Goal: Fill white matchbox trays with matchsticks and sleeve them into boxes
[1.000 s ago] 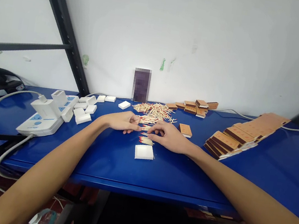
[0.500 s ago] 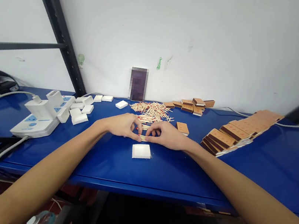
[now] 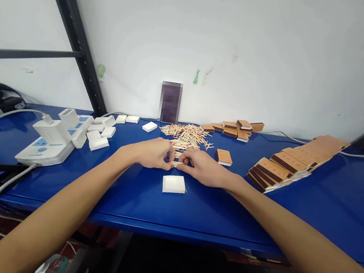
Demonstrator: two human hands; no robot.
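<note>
Between my left hand and my right hand lies a small bundle of matches, pinched at its two ends by thumbs and fingers. The bundle runs sideways, just above the blue table. More matches show between the hands, right behind the bundle. Beyond the fingers spreads a loose pile of matches with red heads. In front of the hands sits a white matchbox tray, with a thin splinter beside it. An orange matchbox stands beyond my right wrist.
White matchbox trays lie left, beside a power strip with plugged-in chargers. Matchboxes are heaped at the back, and a long slanting row of matchboxes lies right. A pixelated dark rectangle stands against the wall.
The view has shifted slightly. Both hands stay on the match bundle, with the right fingers a little more curled around its end. The tray and the pile have not moved.
</note>
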